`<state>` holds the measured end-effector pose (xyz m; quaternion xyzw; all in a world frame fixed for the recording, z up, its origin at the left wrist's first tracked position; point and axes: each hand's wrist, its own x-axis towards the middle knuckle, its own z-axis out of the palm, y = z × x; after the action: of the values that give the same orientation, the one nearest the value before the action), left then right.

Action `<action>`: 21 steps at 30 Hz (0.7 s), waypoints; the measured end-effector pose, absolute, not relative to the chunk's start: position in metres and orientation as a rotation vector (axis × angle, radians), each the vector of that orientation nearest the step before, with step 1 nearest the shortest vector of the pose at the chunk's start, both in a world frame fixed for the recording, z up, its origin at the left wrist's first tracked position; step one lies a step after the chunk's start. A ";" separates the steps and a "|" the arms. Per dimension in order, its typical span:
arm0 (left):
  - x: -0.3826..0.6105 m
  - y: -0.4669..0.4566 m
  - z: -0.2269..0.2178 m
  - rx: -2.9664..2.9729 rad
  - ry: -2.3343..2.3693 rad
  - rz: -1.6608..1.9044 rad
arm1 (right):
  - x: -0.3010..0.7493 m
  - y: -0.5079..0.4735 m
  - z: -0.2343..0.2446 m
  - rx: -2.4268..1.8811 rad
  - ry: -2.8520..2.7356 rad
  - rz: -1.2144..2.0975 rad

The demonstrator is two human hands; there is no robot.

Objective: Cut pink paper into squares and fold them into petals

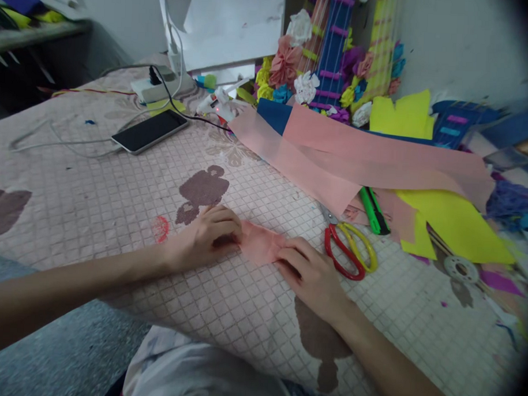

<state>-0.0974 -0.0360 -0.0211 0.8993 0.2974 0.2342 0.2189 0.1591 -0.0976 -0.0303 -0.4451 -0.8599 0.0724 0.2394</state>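
A small piece of salmon-pink paper (261, 244) lies at the near middle of the patterned table, stretched between my two hands. My left hand (217, 234) pinches its left end, thumb and fingers pressed together. At the right end the fingers of my right hand (311, 275) close on the paper's edge. Both hands stay low, close to the tablecloth (226, 300). Scissors with one red and one yellow handle loop (351, 252) lie just right of my right hand, their blades mostly hidden under pink paper.
Long pink sheets (378, 156), yellow paper (458, 219) and a green cutter (374, 210) lie to the right. Paper flowers (306, 87) and decorated boards stand behind. A phone (150, 130) with cables, a power strip (153, 90) and a glue gun (217, 105) are at the back left.
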 end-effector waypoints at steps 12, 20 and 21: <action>-0.091 -0.033 -0.016 2.382 0.911 0.668 | 0.147 -0.100 -0.021 -1.434 -2.188 0.515; -0.093 -0.031 -0.015 2.355 0.886 0.634 | 0.140 -0.100 -0.022 -1.477 -2.097 0.554; -0.093 -0.031 -0.015 2.346 0.882 0.627 | 0.140 -0.100 -0.022 -1.473 -2.099 0.551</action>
<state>-0.0929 -0.0314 -0.0149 0.8728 0.3284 0.2333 0.2754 0.1402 -0.1002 -0.0222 -0.5429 -0.7735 0.2031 0.2563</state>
